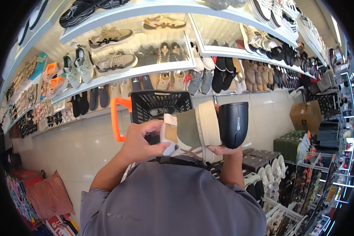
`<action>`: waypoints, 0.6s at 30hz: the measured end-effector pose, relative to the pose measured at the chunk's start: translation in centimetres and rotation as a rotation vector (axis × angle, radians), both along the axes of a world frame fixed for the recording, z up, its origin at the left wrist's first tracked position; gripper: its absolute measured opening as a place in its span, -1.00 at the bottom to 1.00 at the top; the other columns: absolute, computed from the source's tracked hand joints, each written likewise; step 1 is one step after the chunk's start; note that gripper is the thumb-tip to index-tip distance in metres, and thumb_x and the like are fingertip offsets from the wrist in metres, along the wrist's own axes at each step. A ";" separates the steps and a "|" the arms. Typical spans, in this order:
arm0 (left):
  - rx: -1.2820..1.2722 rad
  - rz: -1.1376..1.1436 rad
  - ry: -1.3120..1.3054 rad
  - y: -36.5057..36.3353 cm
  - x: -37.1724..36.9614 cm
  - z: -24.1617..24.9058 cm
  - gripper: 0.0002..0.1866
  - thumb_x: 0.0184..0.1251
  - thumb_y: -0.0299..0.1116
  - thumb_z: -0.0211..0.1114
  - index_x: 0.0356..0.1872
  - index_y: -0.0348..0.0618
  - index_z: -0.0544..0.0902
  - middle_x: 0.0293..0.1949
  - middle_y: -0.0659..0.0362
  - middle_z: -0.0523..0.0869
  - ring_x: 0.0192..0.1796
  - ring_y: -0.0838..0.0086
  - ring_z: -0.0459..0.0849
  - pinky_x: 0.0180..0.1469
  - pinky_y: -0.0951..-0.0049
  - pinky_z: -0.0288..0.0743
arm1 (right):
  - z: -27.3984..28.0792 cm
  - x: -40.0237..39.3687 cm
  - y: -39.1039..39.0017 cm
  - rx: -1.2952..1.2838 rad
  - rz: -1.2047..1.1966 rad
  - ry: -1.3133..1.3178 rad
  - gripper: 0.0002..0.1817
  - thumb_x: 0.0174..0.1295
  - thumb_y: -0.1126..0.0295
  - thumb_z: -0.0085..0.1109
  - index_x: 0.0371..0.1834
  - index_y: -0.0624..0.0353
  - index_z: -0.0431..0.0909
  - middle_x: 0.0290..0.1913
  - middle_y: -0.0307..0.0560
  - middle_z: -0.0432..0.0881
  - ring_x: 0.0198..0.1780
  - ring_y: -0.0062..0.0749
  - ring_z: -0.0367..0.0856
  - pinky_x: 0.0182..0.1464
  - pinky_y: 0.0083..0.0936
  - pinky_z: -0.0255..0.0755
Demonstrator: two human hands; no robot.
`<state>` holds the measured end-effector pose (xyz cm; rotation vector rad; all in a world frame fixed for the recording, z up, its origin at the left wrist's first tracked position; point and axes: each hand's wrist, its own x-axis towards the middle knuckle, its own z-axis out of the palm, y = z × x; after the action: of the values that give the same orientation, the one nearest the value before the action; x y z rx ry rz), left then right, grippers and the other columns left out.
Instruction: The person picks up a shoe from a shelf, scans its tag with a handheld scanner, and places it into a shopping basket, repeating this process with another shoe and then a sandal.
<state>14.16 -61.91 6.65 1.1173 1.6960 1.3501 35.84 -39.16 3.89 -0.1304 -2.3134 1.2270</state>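
Observation:
Near the middle of the view, a beige and olive-grey shoe (188,126) lies sideways between my hands. My left hand (143,139) pinches its pale heel end between fingers and thumb. On the right, my right hand (226,150) holds the sole side of the shoe from below, together with a black rounded object (234,125) bearing a small light logo. Most of the right fingers are hidden behind these things. Just beyond the shoe stands a black basket (161,95) with an orange handle (115,118); a shoe lies inside it.
White shelves (129,72) with rows of shoes run across the far side. A cardboard box (306,117) stands on the tiled floor (94,145) at the right. Shoe racks (287,208) are at the near right, and a pinkish bag (51,195) is at the lower left.

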 end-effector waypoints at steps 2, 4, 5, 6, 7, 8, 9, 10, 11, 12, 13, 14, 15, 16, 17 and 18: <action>-0.041 0.097 0.020 -2.2 -1.7 -0.7 -0.53 -0.09 -0.43 0.44 -0.04 -0.29 0.65 -0.24 0.16 0.75 -0.17 0.58 0.68 -0.02 0.49 0.54 | -1.4 1.1 -0.3 -0.407 -0.277 0.207 0.06 -0.28 0.10 0.57 0.35 0.31 0.26 0.25 0.04 0.45 0.28 -0.15 0.42 0.32 -0.25 0.27; -0.158 0.222 -0.232 -5.2 -5.2 -1.6 -0.52 -0.02 -0.39 0.40 0.01 -0.31 0.61 -0.20 0.16 0.72 -0.17 0.56 0.66 -0.06 0.47 0.54 | -1.3 3.4 3.0 -0.696 -0.307 0.318 0.10 -0.23 0.05 0.51 0.40 0.32 0.17 0.28 0.10 0.41 0.32 -0.11 0.38 0.36 -0.18 0.26; -0.188 0.258 -0.324 -6.3 -6.5 -2.1 -0.50 0.00 -0.37 0.40 0.04 -0.33 0.59 -0.18 0.16 0.71 -0.17 0.55 0.66 -0.07 0.48 0.53 | -0.4 3.5 3.3 -0.750 -0.294 0.398 0.10 -0.23 0.02 0.51 0.39 0.32 0.18 0.29 0.13 0.40 0.32 -0.09 0.39 0.33 -0.17 0.30; -0.190 0.236 -0.333 -6.9 -7.2 -2.7 -0.50 0.00 -0.37 0.40 0.04 -0.33 0.59 -0.18 0.16 0.71 -0.17 0.55 0.66 -0.07 0.48 0.53 | 1.5 3.5 3.6 -0.797 -0.278 0.478 0.10 -0.23 -0.02 0.51 0.38 0.32 0.19 0.29 0.15 0.39 0.31 -0.07 0.39 0.31 -0.15 0.35; -0.162 0.256 -0.336 -7.3 -7.6 -3.3 -0.46 0.02 -0.34 0.42 0.07 -0.36 0.56 -0.18 0.16 0.70 -0.17 0.55 0.65 -0.07 0.49 0.52 | 3.6 1.5 2.8 -0.736 -0.183 0.626 -0.05 -0.05 -0.06 0.40 0.32 0.34 0.27 0.17 0.22 0.47 0.18 -0.08 0.51 0.10 -0.27 0.53; -0.135 0.276 -0.340 -7.2 -7.5 -3.8 -0.43 0.05 -0.30 0.43 0.09 -0.38 0.53 -0.17 0.15 0.70 -0.16 0.55 0.65 -0.08 0.50 0.52 | 4.6 1.5 2.2 -0.726 -0.204 0.624 -0.05 -0.05 -0.06 0.40 0.32 0.34 0.27 0.17 0.22 0.47 0.18 -0.08 0.51 0.10 -0.27 0.53; -0.119 0.252 -0.377 -6.8 -7.1 -4.2 -0.39 0.05 -0.25 0.45 0.10 -0.39 0.52 -0.18 0.17 0.69 -0.16 0.57 0.64 -0.09 0.52 0.50 | 5.3 1.6 1.8 -0.856 -0.176 0.588 -0.15 0.06 -0.05 0.31 0.28 0.36 0.31 0.10 0.25 0.49 0.11 -0.12 0.54 -0.01 -0.34 0.56; -0.126 0.237 -0.382 -6.1 -6.6 -4.6 -0.39 0.05 -0.25 0.45 0.10 -0.39 0.52 -0.18 0.17 0.69 -0.16 0.57 0.64 -0.09 0.52 0.50 | 5.7 1.7 1.3 -0.990 -0.146 0.554 -0.25 0.17 -0.04 0.22 0.24 0.38 0.35 0.02 0.28 0.52 0.04 -0.17 0.57 -0.11 -0.40 0.59; -0.126 0.190 -0.392 -5.4 -6.0 -5.0 -0.39 0.04 -0.25 0.45 0.10 -0.39 0.52 -0.18 0.17 0.69 -0.16 0.57 0.64 -0.07 0.52 0.50 | 5.8 1.5 1.3 -0.993 -0.163 0.555 -0.25 0.17 -0.04 0.22 0.24 0.38 0.35 0.02 0.28 0.52 0.04 -0.17 0.57 -0.11 -0.40 0.59; -0.127 0.147 -0.401 -4.8 -5.4 -5.2 -0.39 0.04 -0.24 0.46 0.11 -0.38 0.52 -0.17 0.17 0.69 -0.15 0.56 0.65 -0.06 0.52 0.49 | 5.9 1.3 1.2 -1.028 -0.186 0.523 -0.26 0.18 -0.03 0.20 0.23 0.38 0.35 0.01 0.28 0.52 0.03 -0.18 0.57 -0.13 -0.41 0.59; -0.112 0.140 -0.391 -4.2 -4.8 -5.2 -0.37 0.02 -0.22 0.47 0.11 -0.38 0.52 -0.17 0.17 0.70 -0.12 0.55 0.64 -0.03 0.50 0.48 | 6.0 0.9 1.2 -1.065 -0.205 0.491 -0.28 0.20 -0.02 0.18 0.22 0.39 0.36 0.00 0.29 0.53 0.02 -0.19 0.57 -0.15 -0.42 0.58; -0.125 0.137 -0.390 -3.8 -4.5 -5.0 -0.37 0.02 -0.22 0.47 0.11 -0.38 0.52 -0.17 0.17 0.70 -0.12 0.55 0.64 -0.03 0.50 0.48 | 6.1 0.4 1.1 -1.103 -0.223 0.460 -0.30 0.21 -0.01 0.16 0.21 0.40 0.36 -0.02 0.29 0.53 0.00 -0.20 0.57 -0.16 -0.43 0.58; -0.097 0.122 -0.386 -3.6 -4.4 -4.8 -0.35 0.02 -0.20 0.48 0.12 -0.38 0.52 -0.15 0.16 0.70 -0.10 0.55 0.64 -0.01 0.49 0.48 | 6.1 -0.1 1.1 -1.140 -0.238 0.428 -0.31 0.23 0.00 0.14 0.20 0.41 0.37 -0.03 0.29 0.53 -0.01 -0.21 0.57 -0.18 -0.44 0.58; -0.067 0.109 -0.380 -3.4 -4.4 -4.6 -0.33 0.01 -0.18 0.49 0.12 -0.38 0.51 -0.14 0.16 0.69 -0.09 0.54 0.64 0.00 0.49 0.47 | 6.2 -0.6 1.0 -1.176 -0.250 0.395 -0.33 0.24 0.00 0.12 0.19 0.41 0.37 -0.05 0.29 0.53 -0.02 -0.22 0.57 -0.19 -0.44 0.58; -0.075 0.110 -0.379 -3.4 -4.5 -4.3 -0.33 0.01 -0.18 0.49 0.12 -0.38 0.51 -0.14 0.16 0.69 -0.09 0.54 0.64 0.00 0.49 0.47 | 6.3 -1.1 1.0 -1.211 -0.260 0.361 -0.34 0.26 0.01 0.10 0.18 0.42 0.38 -0.06 0.30 0.53 -0.04 -0.23 0.57 -0.21 -0.45 0.57; -0.068 0.125 -0.375 -3.4 -4.5 -4.0 -0.30 0.01 -0.15 0.49 0.14 -0.38 0.50 -0.13 0.16 0.69 -0.08 0.54 0.64 0.00 0.48 0.48 | 6.3 -1.6 1.0 -1.246 -0.269 0.327 -0.35 0.28 0.02 0.08 0.18 0.43 0.38 -0.07 0.30 0.53 -0.05 -0.24 0.57 -0.22 -0.46 0.57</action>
<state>9.64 -65.32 2.64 0.6765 1.5398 1.4614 34.26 -38.19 10.23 -0.5782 -0.9474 2.1299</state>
